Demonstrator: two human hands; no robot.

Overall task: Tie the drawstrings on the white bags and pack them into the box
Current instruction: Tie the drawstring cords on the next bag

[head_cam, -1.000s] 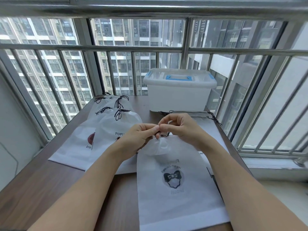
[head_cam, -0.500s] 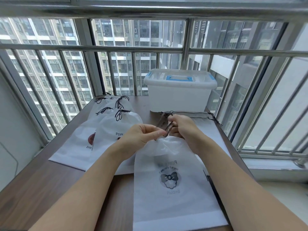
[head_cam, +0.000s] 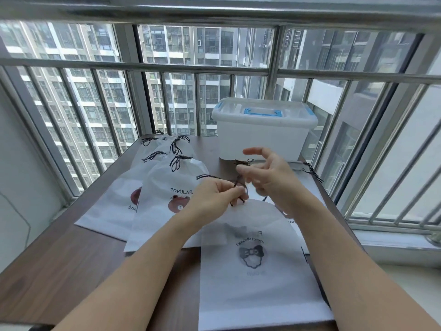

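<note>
Head view: looks down over two bare forearms at a desk set against a barred window.
Surface: dark wood-grain desk; its far edge meets the metal window bars, with tall apartment blocks outside.
Box: one white plastic box with a clear lid and blue handle, lid on, at the far edge of the desk, toward the far right corner.
Tied bags: a pile of white bags toward the far left corner, overlapping; four bunches of black cord show at their tops, so about four.
Bag in hand: one white bag with a bow print lies flat at the near edge, its gathered neck toward the hands.
Left hand: pinches the black drawstring just above the bag's neck.
Right hand: raised, fingers spread and loosely bent; motion blur hides whether it holds the cord.
Hidden: more white bags lie under the right arm; their count cannot be told. Print on the rear bags is partly covered.
</note>
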